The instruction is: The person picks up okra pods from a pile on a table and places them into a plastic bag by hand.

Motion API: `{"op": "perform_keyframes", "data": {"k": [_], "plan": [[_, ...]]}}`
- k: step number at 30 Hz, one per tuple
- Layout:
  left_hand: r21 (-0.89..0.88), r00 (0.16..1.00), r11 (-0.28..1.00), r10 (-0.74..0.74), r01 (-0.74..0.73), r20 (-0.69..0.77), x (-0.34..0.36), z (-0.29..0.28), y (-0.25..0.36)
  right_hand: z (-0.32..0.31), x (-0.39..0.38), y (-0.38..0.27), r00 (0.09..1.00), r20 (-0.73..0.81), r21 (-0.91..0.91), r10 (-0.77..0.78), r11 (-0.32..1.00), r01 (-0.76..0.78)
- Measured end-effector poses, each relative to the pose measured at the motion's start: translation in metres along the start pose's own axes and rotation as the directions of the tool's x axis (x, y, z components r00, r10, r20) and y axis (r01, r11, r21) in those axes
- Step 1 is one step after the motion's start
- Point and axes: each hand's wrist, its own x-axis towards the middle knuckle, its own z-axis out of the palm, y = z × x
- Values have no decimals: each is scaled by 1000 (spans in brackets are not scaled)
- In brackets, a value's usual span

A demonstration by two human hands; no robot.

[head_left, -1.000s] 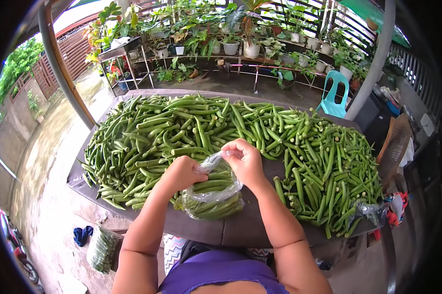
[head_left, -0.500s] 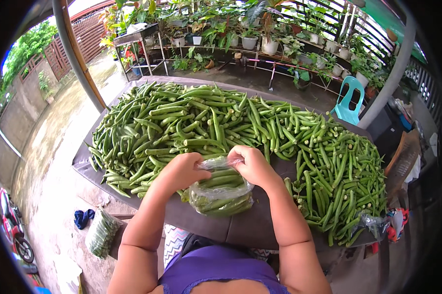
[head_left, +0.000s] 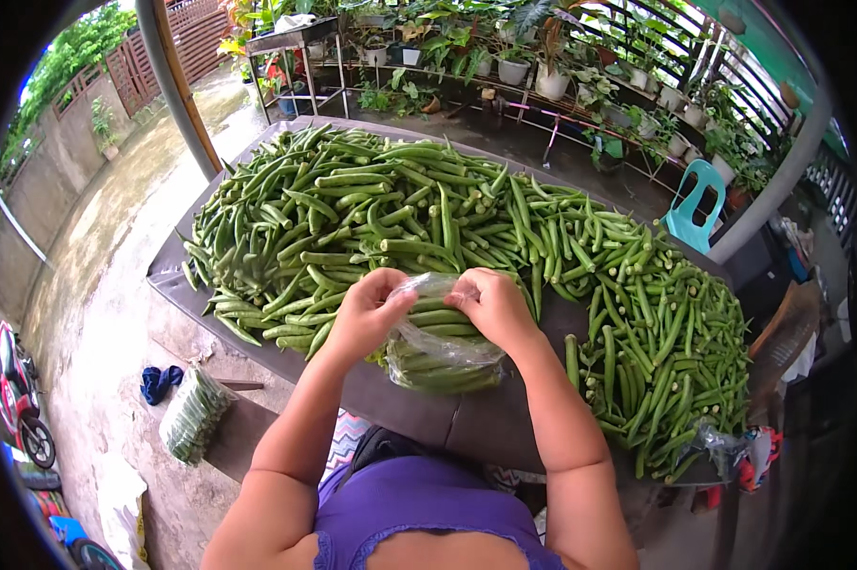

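Observation:
A clear plastic bag point(head_left: 446, 366) packed with green okra pods lies on the brown table point(head_left: 381, 394) near its front edge. My left hand point(head_left: 375, 306) pinches the bag's loose mouth from the left, thumb toward the middle. From the right, my right hand point(head_left: 490, 302) grips the same mouth between thumb and fingers. The film stretches between both hands, over the pods inside. Just beyond my hands spreads a big heap of loose okra point(head_left: 352, 204), which runs on into a second pile point(head_left: 657, 342) at the right.
A filled bag of okra point(head_left: 197, 416) rests on a bench point(head_left: 248, 439) at the lower left. An empty plastic bag point(head_left: 718, 445) lies at the table's right corner. Behind the table stand a teal chair point(head_left: 695, 204), a grey post point(head_left: 780, 180) and potted plants point(head_left: 552, 81).
Both hands keep hold of the bag's mouth; the left hand has come slightly nearer the middle. The whole view has shifted a little as the head moved.

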Motion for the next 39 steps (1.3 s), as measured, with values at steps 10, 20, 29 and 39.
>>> {"op": "perform_keyframes", "data": {"k": [10, 20, 29, 39], "plan": [[-290, 985, 943, 140, -163, -98, -19, 58, -43, 26, -53, 50, 986, -94, 856, 134, 516, 12], [-436, 986, 892, 56, -121, -159, -1, 53, -34, 47, -86, 31, 876, -473, 318, -97, 908, 272], [595, 709, 442, 618, -671, 340, -52, 22, 45, 30, -97, 22, 914, -362, 603, 185, 794, 78], [626, 768, 472, 528, -620, 363, -66, 29, 50, -69, -44, 122, 763, -632, 8, 137, 985, -170]]}}
